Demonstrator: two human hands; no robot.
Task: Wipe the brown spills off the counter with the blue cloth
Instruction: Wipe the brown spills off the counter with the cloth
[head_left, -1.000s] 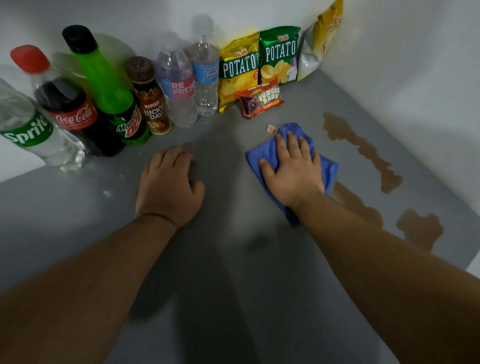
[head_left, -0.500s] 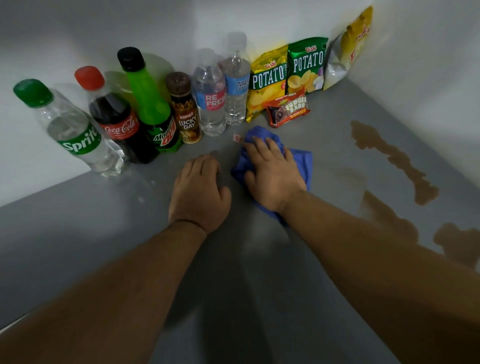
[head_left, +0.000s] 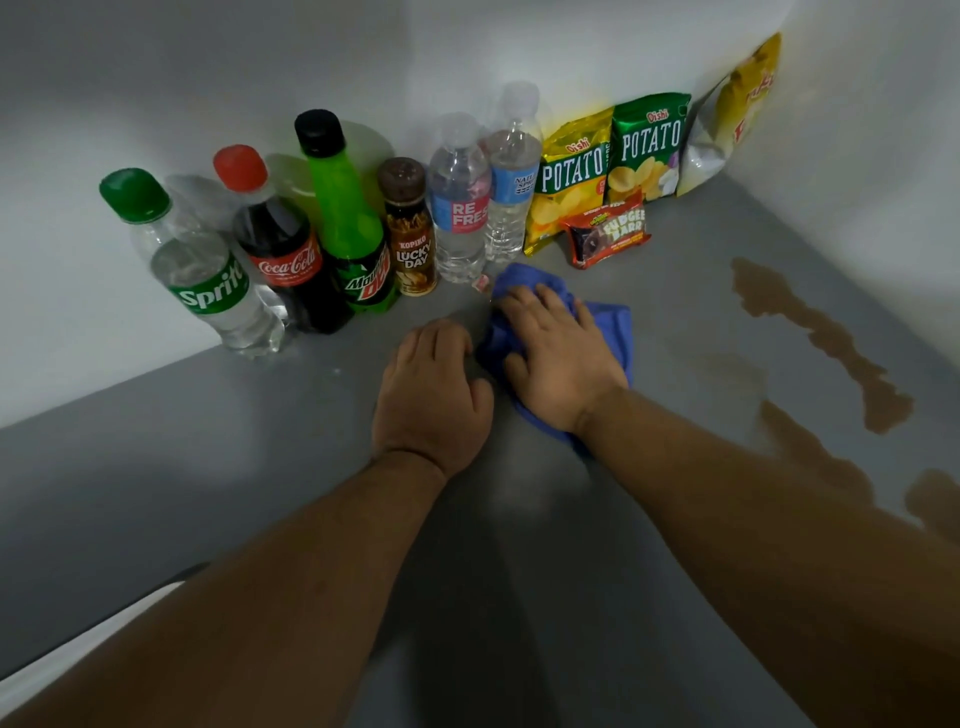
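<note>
On the grey counter (head_left: 260, 467), in front of the row of bottles, the blue cloth (head_left: 608, 322) lies bunched under the right hand (head_left: 561, 358). That hand presses flat on the cloth, fingers straight and slightly spread. The left hand (head_left: 431, 395) rests palm down on the bare counter just beside it, fingers loosely bent and holding nothing; the two hands almost touch.

The brown spills are well to the right of the cloth. A long streak (head_left: 821, 332) runs along the right wall, a second patch (head_left: 810, 447) lies nearer the right forearm, and a third patch (head_left: 935, 504) sits at the frame's right edge.

Against the back wall stand a Sprite bottle (head_left: 208, 275), a cola bottle (head_left: 280, 254), a green soda bottle (head_left: 353, 228), a coffee bottle (head_left: 410, 234) and two water bottles (head_left: 460, 208). Right of them are two potato chip bags (head_left: 569, 182), a yellow bag (head_left: 732, 114) in the corner and a red snack pack (head_left: 608, 228). A small wrapper (head_left: 482, 282) lies at the cloth's far edge.
</note>
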